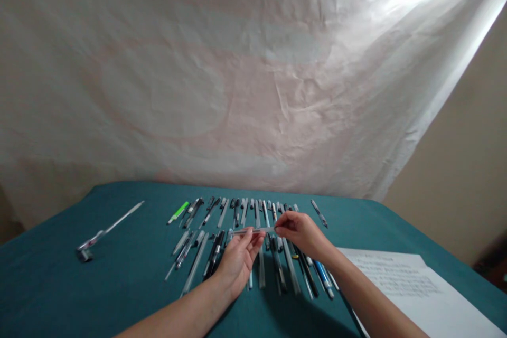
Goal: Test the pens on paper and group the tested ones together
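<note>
Handwritten sheets of paper (400,280) lie at the lower right of the green cloth (138,301), beside the right forearm. Next comes the front row of pens, a blue pen (324,279) near its right end. Above the rows, a slim pale pen (258,231) lies crosswise between the hands — the left hand (240,260) clamps its middle between thumb and fingers, the right hand (300,232) pinches its right end. Farther off runs the back row, a green highlighter (178,212) at its left — then a pale hanging sheet (198,90).
</note>
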Motion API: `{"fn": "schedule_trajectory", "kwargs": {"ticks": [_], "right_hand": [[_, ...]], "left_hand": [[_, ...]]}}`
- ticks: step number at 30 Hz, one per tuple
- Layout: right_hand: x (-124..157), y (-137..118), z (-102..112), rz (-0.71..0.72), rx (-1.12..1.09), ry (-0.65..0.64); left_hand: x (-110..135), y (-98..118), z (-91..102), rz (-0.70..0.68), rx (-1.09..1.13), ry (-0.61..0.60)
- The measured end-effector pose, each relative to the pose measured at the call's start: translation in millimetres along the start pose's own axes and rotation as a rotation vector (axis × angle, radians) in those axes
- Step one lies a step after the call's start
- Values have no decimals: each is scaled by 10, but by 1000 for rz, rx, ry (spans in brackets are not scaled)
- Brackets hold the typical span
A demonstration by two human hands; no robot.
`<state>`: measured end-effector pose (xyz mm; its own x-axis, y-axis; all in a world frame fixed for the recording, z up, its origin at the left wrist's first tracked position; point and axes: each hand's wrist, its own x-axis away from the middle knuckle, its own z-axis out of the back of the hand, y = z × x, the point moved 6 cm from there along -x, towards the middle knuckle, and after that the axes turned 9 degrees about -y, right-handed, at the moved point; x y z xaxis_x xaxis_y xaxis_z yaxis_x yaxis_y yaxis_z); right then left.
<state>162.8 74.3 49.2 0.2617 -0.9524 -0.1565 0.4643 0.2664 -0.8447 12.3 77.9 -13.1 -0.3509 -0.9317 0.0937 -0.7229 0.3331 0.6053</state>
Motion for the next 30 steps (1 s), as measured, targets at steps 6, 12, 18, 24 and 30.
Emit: {"fn": "schedule_trajectory", "kwargs": {"ticks": [6, 12, 18, 24, 30], "right_hand": [[-15, 50, -42, 25, -96, 15], [-4, -9, -17, 85, 86, 80], [34, -200, -25, 220, 308, 89], [60, -241, -22, 217, 343, 75], [51, -135, -60, 79, 224, 37]], "left_hand": [[-5, 25, 3, -20, 7, 17], [-13, 24, 28, -29, 4, 20], [-31, 19, 46, -40, -4, 28], [-24, 32, 33, -30, -11, 30], [-2, 67, 3, -33, -21, 27]]}}
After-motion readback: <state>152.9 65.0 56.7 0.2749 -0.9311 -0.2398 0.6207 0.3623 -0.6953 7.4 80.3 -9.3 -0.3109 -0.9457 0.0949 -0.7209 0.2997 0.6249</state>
